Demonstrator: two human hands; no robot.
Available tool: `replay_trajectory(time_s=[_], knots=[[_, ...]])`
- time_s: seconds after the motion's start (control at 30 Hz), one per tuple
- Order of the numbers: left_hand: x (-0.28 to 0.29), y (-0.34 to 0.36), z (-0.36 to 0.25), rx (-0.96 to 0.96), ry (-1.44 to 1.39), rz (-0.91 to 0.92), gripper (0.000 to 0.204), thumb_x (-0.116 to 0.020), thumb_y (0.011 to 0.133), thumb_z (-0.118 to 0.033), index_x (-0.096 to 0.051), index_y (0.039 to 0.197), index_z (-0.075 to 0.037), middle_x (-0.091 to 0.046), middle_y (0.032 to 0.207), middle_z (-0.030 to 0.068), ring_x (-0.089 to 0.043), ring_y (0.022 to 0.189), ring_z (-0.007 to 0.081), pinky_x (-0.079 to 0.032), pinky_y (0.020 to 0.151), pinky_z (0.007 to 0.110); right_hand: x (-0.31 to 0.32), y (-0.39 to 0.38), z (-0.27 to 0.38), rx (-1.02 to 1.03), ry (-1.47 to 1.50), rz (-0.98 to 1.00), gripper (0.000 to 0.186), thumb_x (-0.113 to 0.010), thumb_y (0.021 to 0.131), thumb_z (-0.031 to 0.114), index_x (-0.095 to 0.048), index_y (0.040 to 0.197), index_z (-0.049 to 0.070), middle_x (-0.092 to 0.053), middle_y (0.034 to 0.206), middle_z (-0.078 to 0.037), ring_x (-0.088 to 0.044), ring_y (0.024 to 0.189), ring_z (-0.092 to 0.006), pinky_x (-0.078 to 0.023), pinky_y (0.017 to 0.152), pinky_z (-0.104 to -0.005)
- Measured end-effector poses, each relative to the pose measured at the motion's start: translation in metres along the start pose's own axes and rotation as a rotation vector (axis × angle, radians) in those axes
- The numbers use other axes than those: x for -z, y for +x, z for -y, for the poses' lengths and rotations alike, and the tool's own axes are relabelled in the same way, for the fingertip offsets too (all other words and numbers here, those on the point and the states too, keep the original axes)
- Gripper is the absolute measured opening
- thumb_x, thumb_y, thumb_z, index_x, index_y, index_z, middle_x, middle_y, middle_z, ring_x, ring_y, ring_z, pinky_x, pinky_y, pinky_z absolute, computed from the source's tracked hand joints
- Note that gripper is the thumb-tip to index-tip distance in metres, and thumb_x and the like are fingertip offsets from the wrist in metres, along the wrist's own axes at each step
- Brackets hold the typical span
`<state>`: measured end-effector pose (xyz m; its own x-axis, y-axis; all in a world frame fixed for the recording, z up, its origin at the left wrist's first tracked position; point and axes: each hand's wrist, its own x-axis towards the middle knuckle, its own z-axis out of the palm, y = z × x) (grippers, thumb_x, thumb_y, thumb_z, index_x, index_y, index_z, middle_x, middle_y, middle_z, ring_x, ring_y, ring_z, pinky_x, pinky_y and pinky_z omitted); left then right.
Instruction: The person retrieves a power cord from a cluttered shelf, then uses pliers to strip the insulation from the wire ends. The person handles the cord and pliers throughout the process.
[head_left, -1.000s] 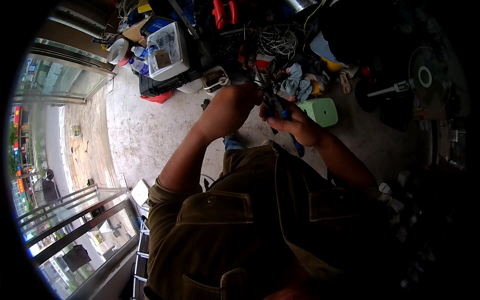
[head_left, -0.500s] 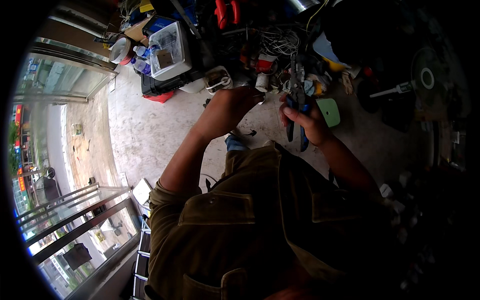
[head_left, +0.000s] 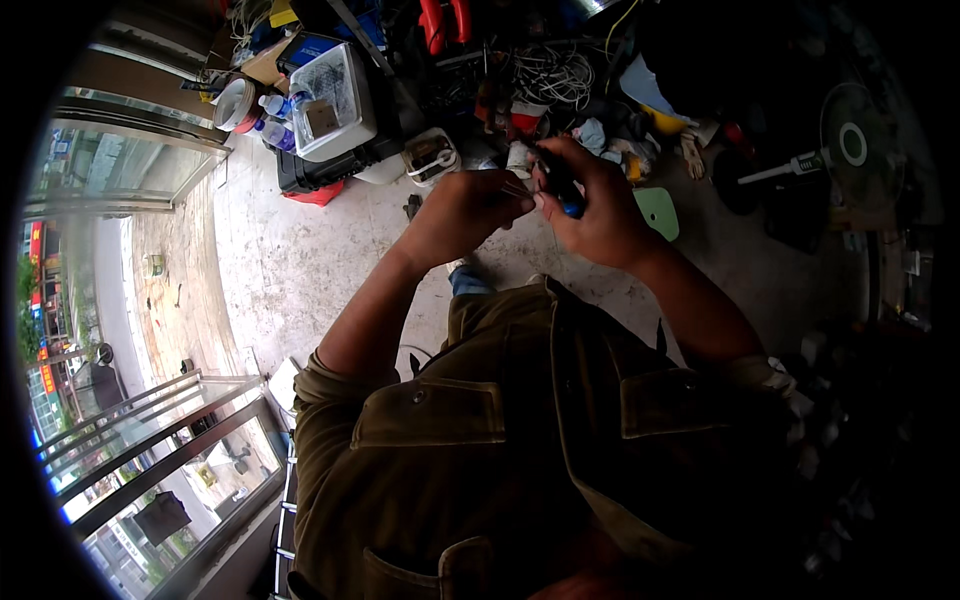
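My left hand [head_left: 462,218] is closed, its fingertips pinching thin pale strands [head_left: 517,188] that look like wire. Facing it, my right hand [head_left: 603,212] is wrapped around pliers with blue and black handles [head_left: 563,186]. The fingertips of both hands come close together at the strands, with the right thumb and forefinger beside the left fingertips. The pliers lie slantwise in the right palm; their jaws are dark and hard to make out against the clutter.
Beyond my hands, a white bin [head_left: 345,105] stands on a black case [head_left: 310,172], near plastic bottles [head_left: 275,133]. Coiled cable [head_left: 550,78], a small open tub [head_left: 432,157] and a green stool [head_left: 657,213] are ahead. A fan [head_left: 850,145] is at right, glass doors [head_left: 150,470] at left.
My right hand has moved left to meet the left hand. The pliers have turned from upright to slanting in its grip. My left hand has stayed nearly in place.
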<state>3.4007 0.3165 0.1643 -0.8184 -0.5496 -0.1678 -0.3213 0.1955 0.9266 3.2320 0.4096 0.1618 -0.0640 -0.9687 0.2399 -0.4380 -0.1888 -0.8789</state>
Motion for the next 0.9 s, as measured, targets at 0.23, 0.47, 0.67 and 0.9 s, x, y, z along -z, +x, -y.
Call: replay_trajectory(time_s=[0.23,0.47,0.67,0.9], knots=[[-0.026,0.006,0.020,-0.307,-0.062,-0.367,0.015,-0.068,0.078,-0.007,-0.068,0.092,-0.004,-0.064,0.086,0.0082,-0.061,0.081,0.0172,-0.047,0.071,0.028,-0.012,-0.002,-0.025,-0.350,0.713,-0.250,0.032,-0.061,0.079,0.004,-0.052,0.110,0.004,-0.059,0.092,-0.003,-0.058,0.087,-0.0128,-0.047,0.075,-0.0283],[-0.032,0.008,0.016,-0.361,-0.126,-0.391,0.008,-0.062,0.083,-0.006,-0.064,0.089,-0.001,-0.060,0.092,0.0058,-0.054,0.091,0.0166,-0.043,0.080,0.028,-0.018,0.000,-0.029,-0.619,1.196,-0.356,0.028,-0.061,0.080,0.005,-0.051,0.107,0.003,-0.060,0.088,-0.007,-0.062,0.074,-0.0193,-0.051,0.067,-0.0325],[-0.039,0.015,0.023,-0.250,-0.120,-0.392,0.012,-0.057,0.089,-0.012,-0.056,0.084,0.000,-0.052,0.077,0.0007,-0.048,0.076,0.0081,-0.039,0.069,0.022,-0.030,-0.018,-0.041,-0.603,1.200,-0.246,0.030,-0.062,0.081,0.005,-0.050,0.108,0.003,-0.059,0.086,-0.008,-0.061,0.074,-0.0200,-0.050,0.068,-0.0326],[-0.016,0.009,0.013,-0.083,-0.413,-0.227,0.004,-0.061,0.084,-0.002,-0.059,0.088,-0.002,-0.058,0.082,-0.0020,-0.051,0.076,0.0036,-0.041,0.069,0.019,0.014,-0.020,-0.051,-0.376,0.867,-0.256,0.040,-0.062,0.075,0.005,-0.049,0.113,0.004,-0.059,0.088,-0.004,-0.058,0.084,-0.0162,-0.046,0.078,-0.0324]])
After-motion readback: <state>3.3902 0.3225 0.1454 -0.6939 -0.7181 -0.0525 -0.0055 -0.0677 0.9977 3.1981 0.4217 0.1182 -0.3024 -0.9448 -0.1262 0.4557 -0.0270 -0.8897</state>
